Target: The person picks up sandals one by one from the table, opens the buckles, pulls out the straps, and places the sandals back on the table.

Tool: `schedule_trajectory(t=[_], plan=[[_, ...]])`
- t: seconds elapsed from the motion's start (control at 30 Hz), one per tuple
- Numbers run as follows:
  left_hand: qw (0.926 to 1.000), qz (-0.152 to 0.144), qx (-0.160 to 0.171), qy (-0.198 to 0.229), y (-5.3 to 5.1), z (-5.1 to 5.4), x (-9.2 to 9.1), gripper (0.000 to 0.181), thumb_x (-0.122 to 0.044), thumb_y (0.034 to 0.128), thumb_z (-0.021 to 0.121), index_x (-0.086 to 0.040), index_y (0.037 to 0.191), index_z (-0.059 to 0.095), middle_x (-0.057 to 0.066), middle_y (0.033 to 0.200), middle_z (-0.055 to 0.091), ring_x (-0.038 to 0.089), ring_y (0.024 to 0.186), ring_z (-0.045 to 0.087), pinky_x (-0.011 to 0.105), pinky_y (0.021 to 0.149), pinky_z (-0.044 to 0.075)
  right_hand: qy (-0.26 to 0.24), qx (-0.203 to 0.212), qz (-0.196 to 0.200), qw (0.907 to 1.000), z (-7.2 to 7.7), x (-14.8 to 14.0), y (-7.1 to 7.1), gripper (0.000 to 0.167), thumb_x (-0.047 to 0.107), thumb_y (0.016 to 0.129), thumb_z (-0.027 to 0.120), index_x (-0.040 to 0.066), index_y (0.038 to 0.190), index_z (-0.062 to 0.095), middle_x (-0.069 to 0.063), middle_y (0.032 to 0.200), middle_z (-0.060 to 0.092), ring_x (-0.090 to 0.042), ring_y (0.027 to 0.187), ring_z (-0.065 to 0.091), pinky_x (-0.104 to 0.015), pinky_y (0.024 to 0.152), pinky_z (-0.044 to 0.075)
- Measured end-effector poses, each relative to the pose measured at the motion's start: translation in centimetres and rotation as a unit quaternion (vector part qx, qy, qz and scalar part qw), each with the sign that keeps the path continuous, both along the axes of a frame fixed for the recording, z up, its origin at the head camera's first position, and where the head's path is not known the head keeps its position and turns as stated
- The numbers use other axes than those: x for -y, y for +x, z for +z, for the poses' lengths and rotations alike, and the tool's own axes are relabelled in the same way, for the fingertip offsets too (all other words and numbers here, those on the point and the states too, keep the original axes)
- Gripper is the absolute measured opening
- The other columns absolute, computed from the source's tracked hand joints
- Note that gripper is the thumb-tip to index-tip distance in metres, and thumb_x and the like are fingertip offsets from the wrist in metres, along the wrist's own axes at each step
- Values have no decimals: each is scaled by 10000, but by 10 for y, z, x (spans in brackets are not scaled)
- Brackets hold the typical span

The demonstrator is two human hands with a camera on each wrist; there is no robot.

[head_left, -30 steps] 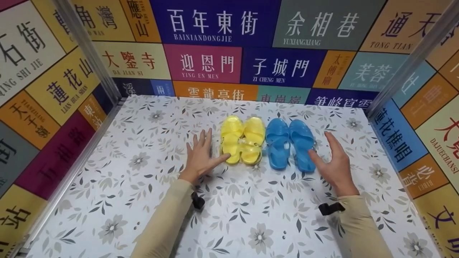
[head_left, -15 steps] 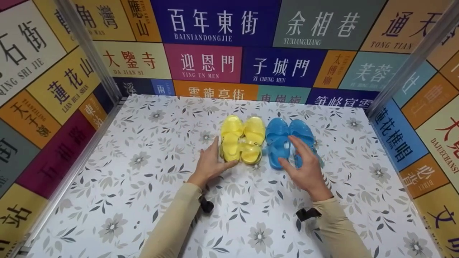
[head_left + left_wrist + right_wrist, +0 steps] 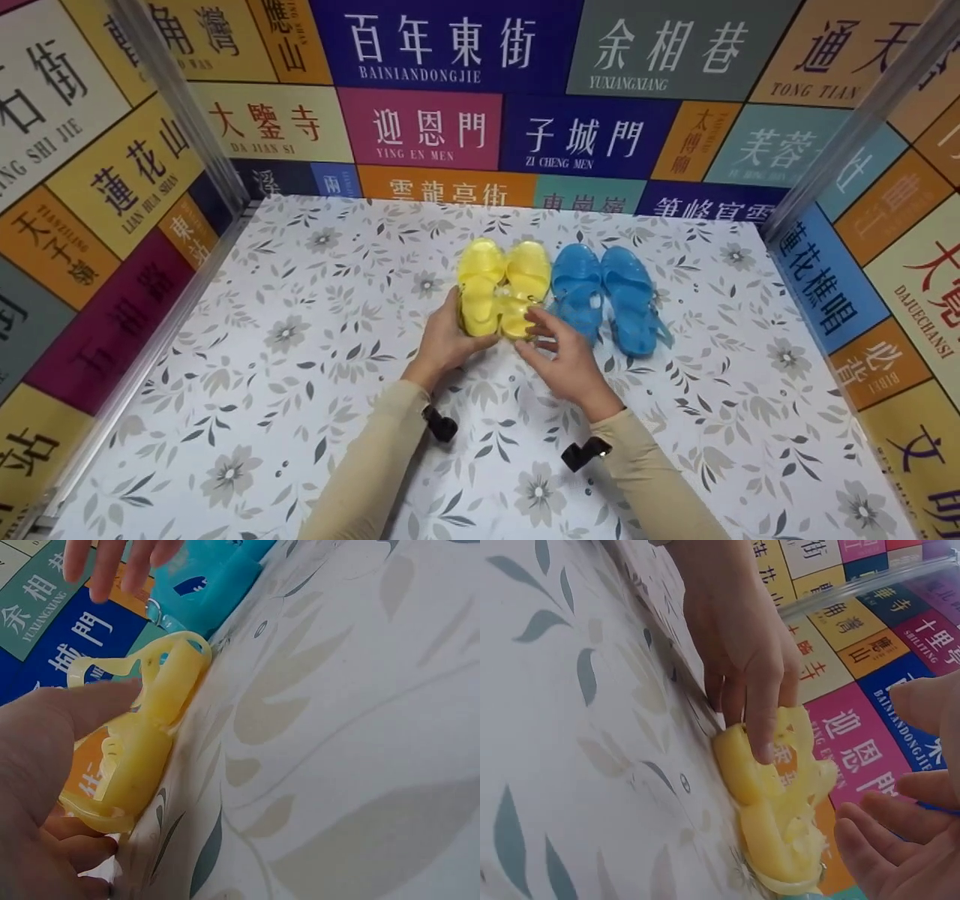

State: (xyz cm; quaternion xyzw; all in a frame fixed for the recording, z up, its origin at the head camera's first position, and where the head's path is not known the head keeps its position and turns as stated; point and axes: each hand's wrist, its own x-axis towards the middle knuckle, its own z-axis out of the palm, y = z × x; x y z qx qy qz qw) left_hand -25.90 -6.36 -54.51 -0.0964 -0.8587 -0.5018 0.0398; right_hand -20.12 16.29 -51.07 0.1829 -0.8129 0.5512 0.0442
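Observation:
A pair of yellow jelly sandals lies side by side on the cloth, toes away from me. My left hand (image 3: 444,343) grips the heel of the left yellow sandal (image 3: 480,262); in the right wrist view its thumb (image 3: 762,716) lies over the heel end, its fingers at the outer side. My right hand (image 3: 570,367) is at the heel of the right yellow sandal (image 3: 529,266), fingers loosely bent. In the right wrist view, its fingers (image 3: 885,840) stand apart from the sandals. A left blue sandal (image 3: 576,262) and a right blue sandal (image 3: 630,289) lie to the right.
A white cloth (image 3: 315,420) with grey flowers and leaves covers the table. Walls of coloured sign panels (image 3: 420,127) rise behind and at both sides. A clear corner strip (image 3: 187,112) runs up at the left.
My right hand has swept left from beside the blue sandals to the right yellow sandal's heel. The left hand has moved right and closed on the left yellow sandal's heel.

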Motion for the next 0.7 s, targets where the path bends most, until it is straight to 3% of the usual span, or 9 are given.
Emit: schedule_trajectory(t=[0.17,0.3,0.43,0.7], plan=[[9994,280,50,-212,0,-1,0,1096,-209,720,979,16,1583,343,212,1443,613,357,1335,583,446,1171,424,-255,796,78,9965,-7,22,-4,553,137,998,722,-81,1466,522,-258,1468,577,-395,1322,605,-508,1090,504],[9987,407,-65,-304,0,-3,0,1099,-173,729,964,54,1588,317,250,1417,622,383,1310,596,468,1144,451,-332,1130,46,9930,-14,35,-7,573,112,990,716,-117,1467,497,-289,1484,552,-408,1367,565,-464,1122,481],[9981,424,-215,-391,0,-5,0,1071,-181,730,956,64,1570,339,237,1328,673,371,1231,642,479,1082,499,-338,1221,-38,9919,-17,43,-9,629,126,976,730,-143,1478,463,-324,1509,509,-434,1389,535,-463,1144,455],[9979,467,-184,-421,-1,-4,0,1091,-201,741,943,107,1573,308,261,1338,662,384,1243,635,480,1099,489,-245,1181,-29,9927,-18,56,-12,734,148,960,745,-161,1519,383,-359,1551,426,-455,1425,484,-469,1162,427]])
